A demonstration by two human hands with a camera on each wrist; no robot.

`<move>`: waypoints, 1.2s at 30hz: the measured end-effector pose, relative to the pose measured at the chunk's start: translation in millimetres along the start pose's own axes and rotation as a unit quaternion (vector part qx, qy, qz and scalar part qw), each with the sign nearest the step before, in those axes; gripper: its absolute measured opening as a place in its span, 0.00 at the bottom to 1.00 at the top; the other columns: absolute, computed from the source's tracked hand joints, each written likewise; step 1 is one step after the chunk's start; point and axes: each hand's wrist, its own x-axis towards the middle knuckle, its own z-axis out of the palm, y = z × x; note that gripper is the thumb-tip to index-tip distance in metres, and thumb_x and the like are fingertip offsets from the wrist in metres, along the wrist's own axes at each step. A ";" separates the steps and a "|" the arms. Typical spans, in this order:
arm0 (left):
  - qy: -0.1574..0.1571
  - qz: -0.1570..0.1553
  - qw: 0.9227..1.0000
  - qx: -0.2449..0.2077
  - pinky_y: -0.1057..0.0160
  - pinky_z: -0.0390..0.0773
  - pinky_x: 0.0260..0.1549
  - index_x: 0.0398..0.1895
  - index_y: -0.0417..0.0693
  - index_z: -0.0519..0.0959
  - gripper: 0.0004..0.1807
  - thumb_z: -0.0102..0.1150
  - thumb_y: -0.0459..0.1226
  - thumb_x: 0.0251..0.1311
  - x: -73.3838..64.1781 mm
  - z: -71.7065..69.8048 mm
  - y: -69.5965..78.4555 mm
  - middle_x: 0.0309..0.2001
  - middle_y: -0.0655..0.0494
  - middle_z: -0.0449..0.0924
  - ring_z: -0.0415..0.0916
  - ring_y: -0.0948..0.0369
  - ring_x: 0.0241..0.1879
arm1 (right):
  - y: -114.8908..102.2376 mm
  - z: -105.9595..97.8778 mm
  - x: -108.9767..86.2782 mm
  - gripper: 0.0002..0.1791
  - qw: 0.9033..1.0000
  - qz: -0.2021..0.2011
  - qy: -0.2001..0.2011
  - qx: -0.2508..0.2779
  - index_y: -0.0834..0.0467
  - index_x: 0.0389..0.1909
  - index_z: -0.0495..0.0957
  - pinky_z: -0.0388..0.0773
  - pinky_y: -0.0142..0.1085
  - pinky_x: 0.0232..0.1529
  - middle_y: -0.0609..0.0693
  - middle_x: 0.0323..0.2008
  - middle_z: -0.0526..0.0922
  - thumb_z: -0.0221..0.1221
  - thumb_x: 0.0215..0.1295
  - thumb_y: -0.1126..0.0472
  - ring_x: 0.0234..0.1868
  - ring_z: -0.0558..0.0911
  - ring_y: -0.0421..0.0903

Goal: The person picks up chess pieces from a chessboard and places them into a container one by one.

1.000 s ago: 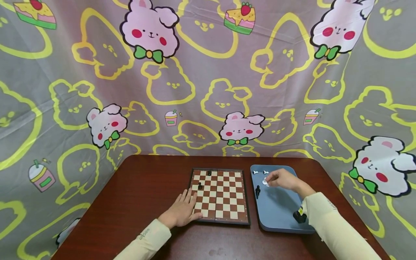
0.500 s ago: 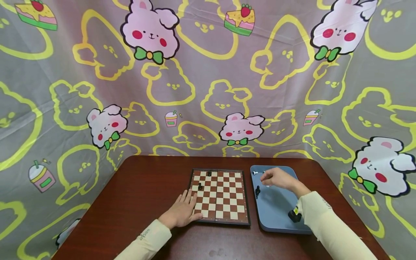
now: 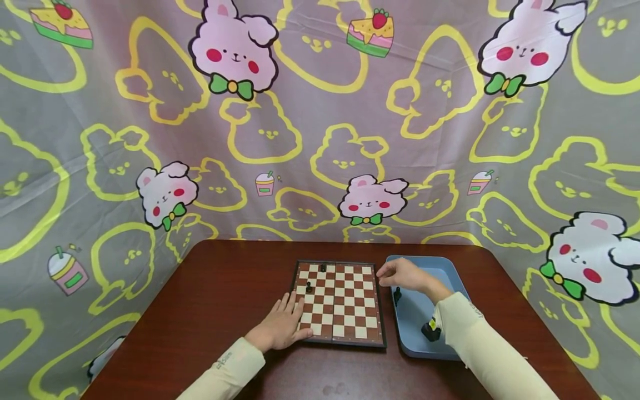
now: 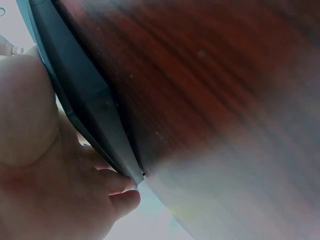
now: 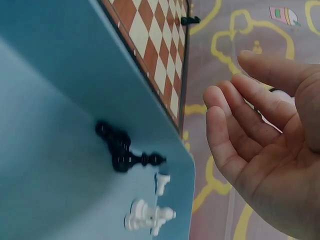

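My left hand (image 3: 281, 324) rests with straight fingers on the left edge of a checkered chessboard (image 3: 355, 303); in the left wrist view it lies against the board's dark side (image 4: 82, 82). Two black chess pieces stand on the board, one near the far edge (image 3: 323, 268) and a pawn (image 3: 309, 287) closer in. Over the gap between board and blue tray (image 3: 412, 333) is my right hand (image 3: 404, 273). In the right wrist view its thumb and curved fingers stand apart with nothing visible between them. Black pieces (image 5: 120, 147) and white pieces (image 5: 150, 216) lie in the tray.
The dark wooden table (image 3: 225, 289) extends to the left of the board and in front of it. A patterned curtain (image 3: 310, 139) hangs behind and along both sides. The right wrist carries a black strapped device (image 3: 431, 330) above the tray.
My right hand has moved left from the white pieces in the tray to the tray's left rim, beside the board. My left hand has stayed on the board's edge.
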 end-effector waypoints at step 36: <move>-0.005 -0.015 1.000 -0.004 0.44 0.50 0.64 0.71 0.35 0.53 0.46 0.39 0.63 0.64 4.5 5.6 -3.4 0.71 0.32 0.44 0.40 0.40 0.70 | -46.7 100.7 59.3 0.16 1.000 -0.027 0.007 0.002 0.61 0.51 0.79 0.77 0.39 0.35 0.51 0.44 0.81 0.61 0.64 0.61 0.40 0.79 0.46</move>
